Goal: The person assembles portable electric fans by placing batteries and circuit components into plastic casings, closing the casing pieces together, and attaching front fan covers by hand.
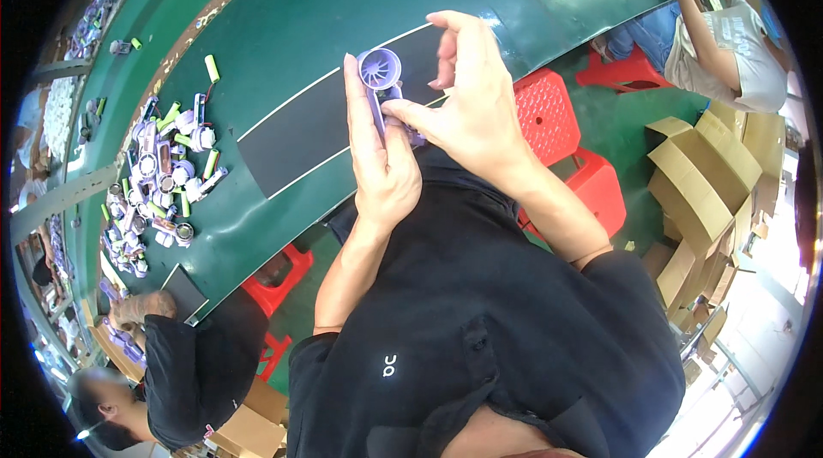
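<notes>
A light-purple handheld fan (380, 70), with a round bladed head and a housing below it, stands upright above the table mat. My left hand (383, 175) grips it from the left, its fingers straight along the side and thumb across the lower part. At the right, my right hand (476, 111) has its thumb pressed to the housing, while its other fingers are raised and curved apart from the fan. The inside of the housing shows dark parts; its lower end is partly hidden by my thumbs.
Under my hands lies a black mat (300, 141) on the green table (283, 47). Left of it is a pile of purple fan parts with green batteries (163, 167). Red stools (549, 115) and cardboard boxes (703, 175) stand at the right. Co-workers sit at lower left and upper right.
</notes>
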Available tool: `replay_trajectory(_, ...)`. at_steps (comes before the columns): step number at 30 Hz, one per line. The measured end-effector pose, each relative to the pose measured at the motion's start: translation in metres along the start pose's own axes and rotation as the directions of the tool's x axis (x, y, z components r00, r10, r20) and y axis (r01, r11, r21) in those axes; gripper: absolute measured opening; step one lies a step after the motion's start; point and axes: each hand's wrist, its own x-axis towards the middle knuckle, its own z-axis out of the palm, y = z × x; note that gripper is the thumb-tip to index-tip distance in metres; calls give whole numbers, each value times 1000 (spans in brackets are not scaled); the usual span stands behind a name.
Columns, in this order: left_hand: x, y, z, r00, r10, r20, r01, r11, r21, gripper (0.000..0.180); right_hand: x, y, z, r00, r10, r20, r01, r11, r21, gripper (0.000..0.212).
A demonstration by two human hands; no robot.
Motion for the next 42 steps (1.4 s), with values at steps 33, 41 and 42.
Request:
replay_trajectory(33, 11, 42, -15, 989, -100, 112, 144, 841, -522, 90, -10, 44, -35, 840, 190, 508, -479, 698, 531, 43)
replay_trajectory(41, 13, 40, -10, 991, 32, 131, 15, 940, -342, 65, -45, 38, -20, 566, 274, 778, -817, 313, 484, 56)
replay_trajectory(42, 13, 38, -8, 994, 43, 101, -6, 942, -336, 62, -48, 41, -16, 551, 219, 805, -834, 189, 519, 53)
